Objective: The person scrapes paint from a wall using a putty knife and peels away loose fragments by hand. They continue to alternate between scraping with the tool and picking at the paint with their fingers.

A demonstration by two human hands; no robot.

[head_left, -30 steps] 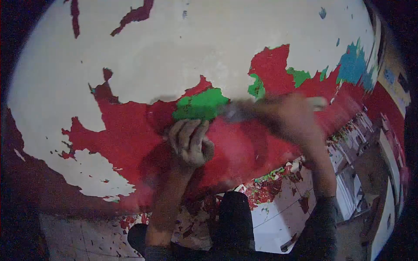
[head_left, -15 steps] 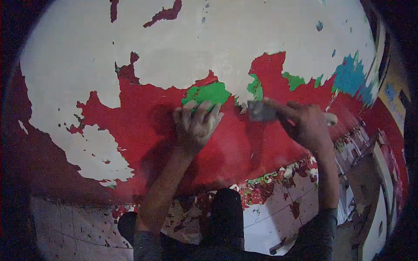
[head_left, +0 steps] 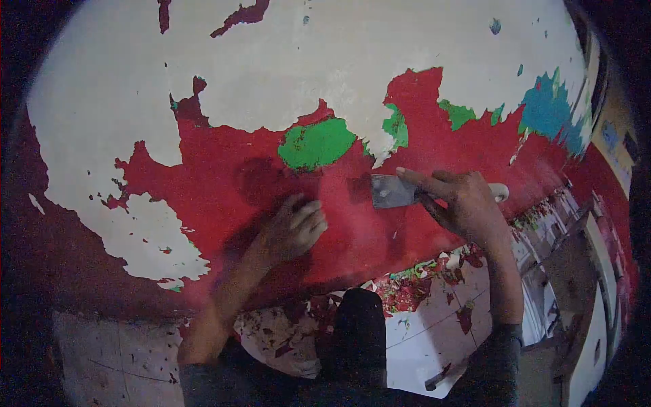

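the right hand (head_left: 464, 200) grips a flat scraper with a grey metal blade (head_left: 393, 192) and a pale rounded handle (head_left: 500, 192), index finger stretched along toward the blade, which points left across the bare red area (head_left: 352, 251) of a peeling painted wall. the blade lies just below a ragged off-white paint tongue (head_left: 383, 146); whether it touches the wall i cannot tell. the left hand (head_left: 295, 227) is near the red area, below an oval bright green patch (head_left: 319, 144), its fingers loosely curled; whether they hold anything cannot be told. off-white paint (head_left: 271, 68) covers the upper wall, and red, green and white paint flakes (head_left: 407, 292) lie along its foot on the pale tiled floor (head_left: 434, 339)
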